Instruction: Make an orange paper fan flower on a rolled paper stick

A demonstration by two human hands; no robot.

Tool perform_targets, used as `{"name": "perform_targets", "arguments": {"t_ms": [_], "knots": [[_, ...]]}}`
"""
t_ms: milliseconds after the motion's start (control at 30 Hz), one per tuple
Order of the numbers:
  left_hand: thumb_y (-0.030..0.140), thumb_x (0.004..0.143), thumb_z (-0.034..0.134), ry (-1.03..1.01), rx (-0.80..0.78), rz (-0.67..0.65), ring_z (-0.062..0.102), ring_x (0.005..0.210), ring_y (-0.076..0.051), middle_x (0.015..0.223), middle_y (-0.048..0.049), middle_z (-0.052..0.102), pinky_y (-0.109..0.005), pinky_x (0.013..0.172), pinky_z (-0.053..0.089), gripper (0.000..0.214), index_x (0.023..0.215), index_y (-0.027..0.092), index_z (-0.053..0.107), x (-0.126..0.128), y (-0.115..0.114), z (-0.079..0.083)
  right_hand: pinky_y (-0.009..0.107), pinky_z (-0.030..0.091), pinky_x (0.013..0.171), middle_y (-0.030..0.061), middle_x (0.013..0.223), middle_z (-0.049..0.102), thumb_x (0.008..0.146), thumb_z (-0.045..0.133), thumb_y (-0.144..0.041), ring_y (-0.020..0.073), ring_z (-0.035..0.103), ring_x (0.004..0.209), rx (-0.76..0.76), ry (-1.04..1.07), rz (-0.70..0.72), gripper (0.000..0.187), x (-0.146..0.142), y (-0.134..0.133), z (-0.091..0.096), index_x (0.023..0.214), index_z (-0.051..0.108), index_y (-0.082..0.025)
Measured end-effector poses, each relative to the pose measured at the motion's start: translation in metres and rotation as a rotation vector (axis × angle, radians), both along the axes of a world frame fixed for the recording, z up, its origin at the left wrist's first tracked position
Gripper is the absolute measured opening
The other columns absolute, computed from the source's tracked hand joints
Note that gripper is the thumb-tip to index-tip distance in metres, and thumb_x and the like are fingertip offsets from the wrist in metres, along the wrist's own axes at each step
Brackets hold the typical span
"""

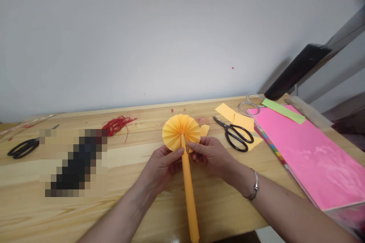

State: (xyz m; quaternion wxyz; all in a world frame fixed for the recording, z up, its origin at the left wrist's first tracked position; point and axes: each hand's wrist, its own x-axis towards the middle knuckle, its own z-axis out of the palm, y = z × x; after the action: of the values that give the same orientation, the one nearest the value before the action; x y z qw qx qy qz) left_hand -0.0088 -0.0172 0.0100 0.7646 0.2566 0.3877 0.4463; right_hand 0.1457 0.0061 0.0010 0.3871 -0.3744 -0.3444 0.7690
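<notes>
A round pleated fan of yellow-orange paper point(178, 125) is held upright above the wooden table, on a long rolled orange paper handle point(190, 193) that slants down toward me. My left hand point(165, 161) pinches the fan's lower left part near the handle's top, thumb in front. From the other side my right hand point(209, 153) grips the fan's lower right edge, with its thumb against the joint. Both hands' fingers behind the paper are partly hidden. Right of the fan lie black-handled scissors point(236, 134) on yellow paper scraps point(226, 111).
Pink paper sheets point(308, 155) with a green strip point(283, 111) lie at right, beside a black cylinder point(296, 72) leaning near the wall. Tangled red string point(118, 124) lies at left, near another pair of scissors point(24, 148) and a pixelated dark object point(76, 165).
</notes>
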Motion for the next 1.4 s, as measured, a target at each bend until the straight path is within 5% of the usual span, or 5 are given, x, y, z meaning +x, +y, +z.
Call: {"name": "perform_targets", "arguments": {"t_ms": [267,600,900,1400], "knots": [[0.022,0.069,0.071,0.029,-0.018,0.05,0.066,0.069,-0.017,0.079,-0.0094,0.072,-0.026,0.065,0.05,0.023,0.09,0.012,0.069,0.0,0.0,0.001,0.019,0.031,0.043,-0.0022,0.055,0.054,0.068,0.071,-0.041,0.0055,0.045,0.044,0.018,-0.044,0.043,0.031,0.0,0.0,-0.001,0.072,0.061,-0.012],[0.018,0.067,0.072,0.052,0.033,0.271,0.061,0.063,-0.01,0.077,-0.0003,0.069,-0.022,0.059,0.049,0.025,0.092,0.017,0.067,-0.004,0.004,-0.001,0.019,0.031,0.044,-0.0018,0.061,0.053,0.069,0.069,-0.039,0.0071,0.043,0.05,0.173,-0.381,0.514,0.025,0.002,-0.016,0.009,0.077,0.064,-0.017],[0.023,0.074,0.067,0.094,0.057,0.296,0.06,0.073,-0.012,0.083,-0.0022,0.067,-0.022,0.061,0.047,0.016,0.088,0.016,0.066,-0.007,0.004,0.0,0.021,0.03,0.047,-0.0025,0.058,0.049,0.075,0.061,-0.03,0.0083,0.042,0.05,0.18,-0.382,0.5,0.017,-0.005,-0.023,0.011,0.068,0.055,-0.016],[0.024,0.071,0.068,0.147,0.048,0.346,0.051,0.059,-0.008,0.068,0.0004,0.06,-0.02,0.054,0.042,0.014,0.08,0.013,0.065,-0.006,0.005,-0.005,0.018,0.031,0.047,-0.0024,0.063,0.047,0.084,0.049,-0.03,0.0072,0.043,0.053,0.259,-0.391,0.533,0.016,-0.004,-0.025,0.007,0.076,0.049,-0.016]]}}
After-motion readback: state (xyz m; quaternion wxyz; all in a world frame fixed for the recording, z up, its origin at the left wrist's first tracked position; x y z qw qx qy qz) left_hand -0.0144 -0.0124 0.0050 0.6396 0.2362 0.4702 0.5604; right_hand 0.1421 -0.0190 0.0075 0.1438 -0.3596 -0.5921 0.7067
